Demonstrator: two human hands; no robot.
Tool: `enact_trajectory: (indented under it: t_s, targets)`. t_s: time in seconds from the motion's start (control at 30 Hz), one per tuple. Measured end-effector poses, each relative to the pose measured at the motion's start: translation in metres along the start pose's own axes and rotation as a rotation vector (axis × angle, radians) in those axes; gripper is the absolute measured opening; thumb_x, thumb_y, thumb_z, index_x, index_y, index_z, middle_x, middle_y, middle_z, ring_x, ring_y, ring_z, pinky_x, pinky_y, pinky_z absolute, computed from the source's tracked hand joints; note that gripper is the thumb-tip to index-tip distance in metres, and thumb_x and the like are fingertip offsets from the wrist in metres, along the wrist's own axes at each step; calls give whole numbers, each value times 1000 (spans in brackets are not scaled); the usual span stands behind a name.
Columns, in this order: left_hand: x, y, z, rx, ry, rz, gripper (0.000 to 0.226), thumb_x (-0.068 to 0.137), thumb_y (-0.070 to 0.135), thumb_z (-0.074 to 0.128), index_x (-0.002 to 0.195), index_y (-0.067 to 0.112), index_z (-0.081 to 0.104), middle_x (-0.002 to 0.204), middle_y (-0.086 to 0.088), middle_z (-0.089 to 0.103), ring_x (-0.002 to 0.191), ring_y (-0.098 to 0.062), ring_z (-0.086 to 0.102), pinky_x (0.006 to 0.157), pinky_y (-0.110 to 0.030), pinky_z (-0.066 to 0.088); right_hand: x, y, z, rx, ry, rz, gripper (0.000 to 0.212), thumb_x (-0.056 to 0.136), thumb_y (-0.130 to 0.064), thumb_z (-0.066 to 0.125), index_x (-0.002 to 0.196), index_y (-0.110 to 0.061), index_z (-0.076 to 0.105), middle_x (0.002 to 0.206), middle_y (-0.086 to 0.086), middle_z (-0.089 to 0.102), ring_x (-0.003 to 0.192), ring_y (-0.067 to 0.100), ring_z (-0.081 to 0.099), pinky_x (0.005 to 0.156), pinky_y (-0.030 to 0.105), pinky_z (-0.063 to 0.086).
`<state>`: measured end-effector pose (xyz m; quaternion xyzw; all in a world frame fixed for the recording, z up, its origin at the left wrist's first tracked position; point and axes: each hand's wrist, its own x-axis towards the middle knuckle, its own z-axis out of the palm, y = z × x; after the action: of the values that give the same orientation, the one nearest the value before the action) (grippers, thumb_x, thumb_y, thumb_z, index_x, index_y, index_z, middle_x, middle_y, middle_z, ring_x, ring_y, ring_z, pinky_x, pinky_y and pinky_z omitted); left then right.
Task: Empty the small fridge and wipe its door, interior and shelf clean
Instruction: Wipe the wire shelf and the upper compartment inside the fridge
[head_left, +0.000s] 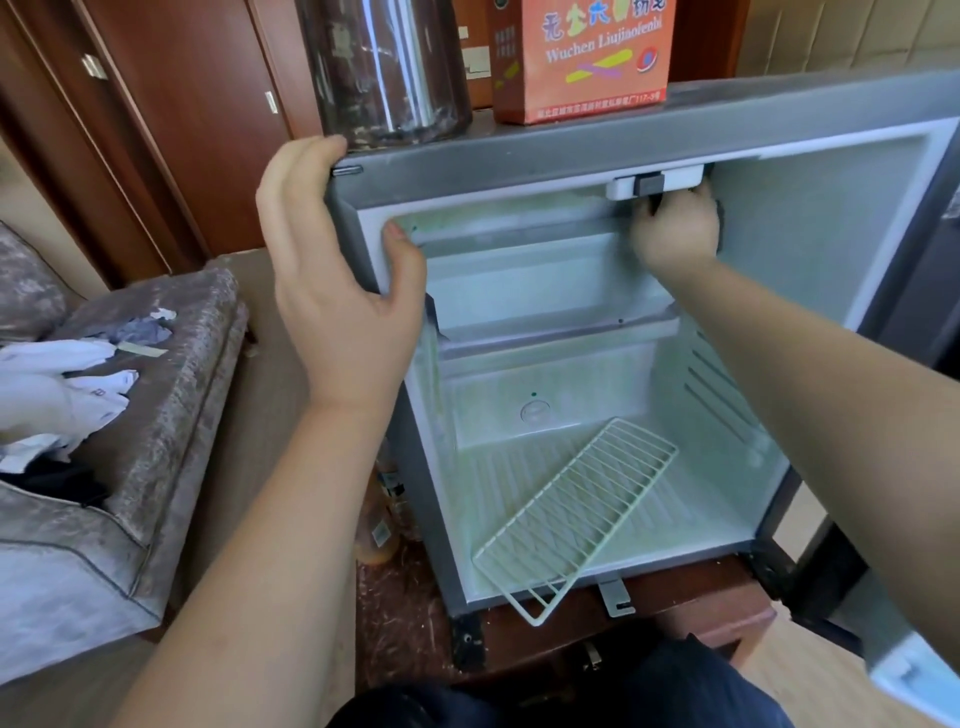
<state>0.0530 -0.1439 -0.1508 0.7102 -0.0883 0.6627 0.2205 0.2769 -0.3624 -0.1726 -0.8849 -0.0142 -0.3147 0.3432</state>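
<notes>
Bracing left hand (337, 270): grip on fridge (519, 156) corner.
Right hand (675, 228): grip round dark cloth (719, 213).
Shelf (582, 514): diagonal, lower centre, under right.

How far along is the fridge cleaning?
Done: the fridge holds only its wire shelf, lying loose. In hand: the right hand holds a dark cloth near the ceiling; the left hand grips the top corner. Left: greenish stains inside, the shelf, probably the door.
</notes>
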Motion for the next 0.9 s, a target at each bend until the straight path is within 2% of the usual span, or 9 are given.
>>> enact_trajectory:
  t_s: [0.1,0.17,0.27,0.43,0.53,0.6,0.7,0.8,0.9]
  targets:
    - [-1,-1,1,1,11,0,41,84,-5,54,123,-12,49,124,-27,50,121,-27,45,107,-25,32,10,-17,2,86,6,111,41,98,-13,34,137,-7,42,136,16,49,129,32,40,105,30,33]
    - [-2,-1,2,0,12,-1,41,84,-5,54,124,-12,48,124,-27,50,121,-27,45,108,-24,32,6,-27,10,89,19,89,36,95,-13,44,130,-10,48,116,5,56,112,26,49,83,15,38]
    - [-2,0,2,-5,14,-5,41,84,-5,54,124,-11,49,125,-26,50,122,-28,46,108,-24,31,-15,-44,27,-126,-33,-29,13,96,-20,38,107,-18,46,79,0,44,77,24,45,60,27,31]
    - [0,-1,0,-4,8,7,40,84,-7,55,124,-12,49,125,-27,50,121,-27,45,107,-19,29,-27,-68,23,-199,-249,-406,32,96,-12,35,118,-12,58,96,18,64,78,37,56,65,39,43]
    - [-1,0,0,-5,1,5,41,84,-7,55,124,-12,49,126,-27,50,122,-28,45,107,-17,29,-14,-41,10,-276,-197,-190,34,96,-20,35,122,-8,54,89,13,52,66,27,43,52,28,28]
    - [-1,-1,0,-2,2,8,41,84,-6,55,124,-12,49,126,-27,50,122,-29,45,106,-16,29,-6,-13,0,-35,-63,-51,48,91,-34,43,130,-7,49,123,18,48,101,32,52,76,34,45]
    - [0,-1,0,-3,9,11,41,84,-7,54,124,-12,49,126,-28,51,122,-27,44,106,-14,28,-3,8,-10,99,-15,-40,52,93,-32,52,140,-11,41,151,18,24,132,32,40,109,33,33]
    - [-1,0,0,-3,11,10,41,84,-7,54,124,-12,49,127,-28,51,123,-25,44,105,-13,28,2,-4,-6,159,-24,29,51,91,-37,46,137,-13,46,145,11,40,125,30,48,104,35,39]
    - [-1,-1,1,-5,10,3,41,84,-7,54,124,-12,49,127,-27,50,123,-25,44,106,-14,28,3,-22,6,247,-38,159,39,87,-31,51,121,-12,58,106,3,59,101,23,58,78,24,46]
